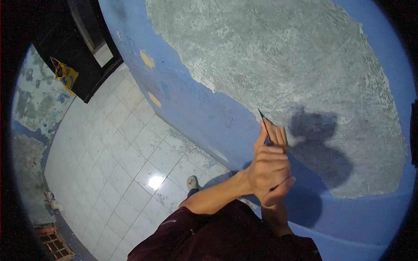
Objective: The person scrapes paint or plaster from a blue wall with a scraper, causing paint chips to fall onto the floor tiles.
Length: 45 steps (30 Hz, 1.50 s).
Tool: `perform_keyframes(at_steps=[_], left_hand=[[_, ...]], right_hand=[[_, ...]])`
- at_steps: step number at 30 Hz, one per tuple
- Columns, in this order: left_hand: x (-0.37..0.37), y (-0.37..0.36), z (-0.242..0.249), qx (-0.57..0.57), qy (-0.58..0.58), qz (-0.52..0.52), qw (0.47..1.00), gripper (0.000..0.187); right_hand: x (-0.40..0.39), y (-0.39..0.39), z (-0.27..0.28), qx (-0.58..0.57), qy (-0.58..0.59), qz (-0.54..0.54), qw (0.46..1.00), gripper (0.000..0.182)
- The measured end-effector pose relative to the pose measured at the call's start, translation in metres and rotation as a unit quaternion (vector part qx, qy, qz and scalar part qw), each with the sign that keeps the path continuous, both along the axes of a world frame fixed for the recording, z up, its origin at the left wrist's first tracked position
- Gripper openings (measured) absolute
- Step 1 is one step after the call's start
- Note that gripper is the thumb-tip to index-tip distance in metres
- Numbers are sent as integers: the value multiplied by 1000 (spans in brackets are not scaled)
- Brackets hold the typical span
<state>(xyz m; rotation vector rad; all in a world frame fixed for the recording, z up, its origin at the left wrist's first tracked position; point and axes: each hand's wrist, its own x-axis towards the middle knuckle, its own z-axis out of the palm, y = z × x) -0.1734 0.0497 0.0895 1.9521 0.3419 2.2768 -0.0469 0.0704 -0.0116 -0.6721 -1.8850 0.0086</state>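
A scraper (262,116), its thin dark blade seen nearly edge-on, points up and away from me, its tip against or close to the wall. My right hand (278,135) is closed on it, thumb on one side of the blade and fingers along the other. My left hand (267,172) is wrapped in a fist nearer to me, over the tool's handle end and part of my right hand. The handle is hidden. Before both hands is a grey patch (270,56) of bare, rough wall, bordered by blue paint (209,115) with a ragged edge.
White floor tiles (117,152) with scuffs and debris along the wall's foot lie to the left. One shoe (192,182) stands there. A yellow bag (66,77) hangs by the dark door (65,41). Small items (52,200) and a brown crate-like object (54,243) sit at the far left.
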Motion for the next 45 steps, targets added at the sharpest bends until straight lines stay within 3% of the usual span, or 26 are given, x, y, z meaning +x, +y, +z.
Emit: perform_keyframes(at_steps=[4,19,21,27,35,38,40,45], left_hand=[[-9,-2,-1,-9,45,-7,999,15],[8,-13,-6,-6,-16,-31,999,15],[8,-8,-14,-31,37,-2,999,16],[6,-4,-16,-1,38,-9,999,21],[14,-4,-22,2,25,-1,1000,21],[16,-2,-14,20,-24,51,998,21],[4,-4,-12,11,-4,-19,1000,20],[15,-4,-12,23,-36,10,999,19]], right_hand=[[-2,3,2,1,5,-3,1000,23],[-1,1,0,0,5,-3,1000,24],[1,-1,0,-5,4,-5,1000,24],[9,-7,-4,-13,4,5,1000,24],[14,-10,-7,-27,2,18,999,24],[13,-13,-11,-34,6,20,999,24],[14,-12,-10,-34,5,22,999,24],[14,-15,-10,-34,5,25,999,24]])
